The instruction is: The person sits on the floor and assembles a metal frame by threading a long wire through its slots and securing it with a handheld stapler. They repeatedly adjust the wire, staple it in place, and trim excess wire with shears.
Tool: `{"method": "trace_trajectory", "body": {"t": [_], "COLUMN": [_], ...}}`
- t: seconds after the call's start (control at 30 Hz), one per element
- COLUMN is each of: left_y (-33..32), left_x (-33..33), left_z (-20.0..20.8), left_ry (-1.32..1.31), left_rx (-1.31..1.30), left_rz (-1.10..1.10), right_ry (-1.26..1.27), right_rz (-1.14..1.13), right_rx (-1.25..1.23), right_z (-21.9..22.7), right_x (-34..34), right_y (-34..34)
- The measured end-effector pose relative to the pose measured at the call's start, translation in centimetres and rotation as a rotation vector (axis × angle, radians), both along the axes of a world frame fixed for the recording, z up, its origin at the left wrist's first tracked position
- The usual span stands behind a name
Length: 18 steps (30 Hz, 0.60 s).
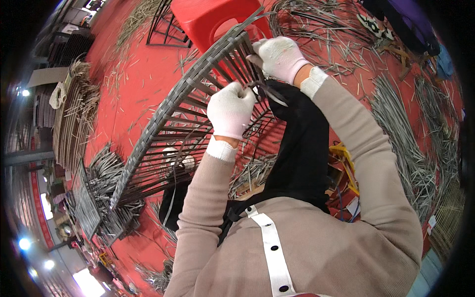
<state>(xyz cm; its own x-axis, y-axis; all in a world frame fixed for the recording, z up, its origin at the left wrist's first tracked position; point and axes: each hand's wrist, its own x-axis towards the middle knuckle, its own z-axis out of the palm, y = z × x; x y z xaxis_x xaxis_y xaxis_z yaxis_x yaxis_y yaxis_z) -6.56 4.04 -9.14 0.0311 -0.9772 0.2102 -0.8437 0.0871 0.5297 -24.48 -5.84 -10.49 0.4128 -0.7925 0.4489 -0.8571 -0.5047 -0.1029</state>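
Shirt (pixel 326 247) — woven frame (pixel 168 105) lengthwise up rightward — left hand (pixel 231 110) fisted on strip (pixel 276 96), right hand (pixel 280 58) half-curled, hold unclear.

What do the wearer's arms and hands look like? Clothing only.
Left hand and right hand: white fabric gloves, pinkish toward the wrists. Long beige-brown sleeves, fine knit texture, ending in white cuffs. No cables or markings visible on the sleeves.

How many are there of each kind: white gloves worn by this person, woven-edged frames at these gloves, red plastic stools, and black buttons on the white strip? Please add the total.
Worn white gloves: 2
Grey woven-edged frame: 1
Red plastic stool: 1
Black buttons: 3
Total: 7
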Motion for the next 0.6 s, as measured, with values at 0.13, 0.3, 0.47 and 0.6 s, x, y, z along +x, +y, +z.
{"method": "trace_trajectory", "body": {"t": [0.13,0.3,0.47,0.6], "left_y": [-1.9,-2.5,-2.2,-3.3], "left_x": [-2.3,-4.5,-3.3,-3.1], "left_z": [0.0,-2.0,-2.2,-1.9], "left_ry": [-0.021,0.074,0.343,0.245], "left_rx": [-0.061,-0.098,-0.014,-0.089], "left_rz": [0.011,0.035,-0.044,0.153], "right_ry": [0.016,-0.090,-0.405,-1.003], "right_rz": [-0.009,0.030,0.053,0.189], "right_rx": [0.055,-0.050,-0.040,0.698], "right_z": [0.4,0.6,-0.4,-1.4], "right_x": [-0.1,-0.4,-0.7,-1.8], "right_y": [0.3,1.2,0.4,0.3]}}
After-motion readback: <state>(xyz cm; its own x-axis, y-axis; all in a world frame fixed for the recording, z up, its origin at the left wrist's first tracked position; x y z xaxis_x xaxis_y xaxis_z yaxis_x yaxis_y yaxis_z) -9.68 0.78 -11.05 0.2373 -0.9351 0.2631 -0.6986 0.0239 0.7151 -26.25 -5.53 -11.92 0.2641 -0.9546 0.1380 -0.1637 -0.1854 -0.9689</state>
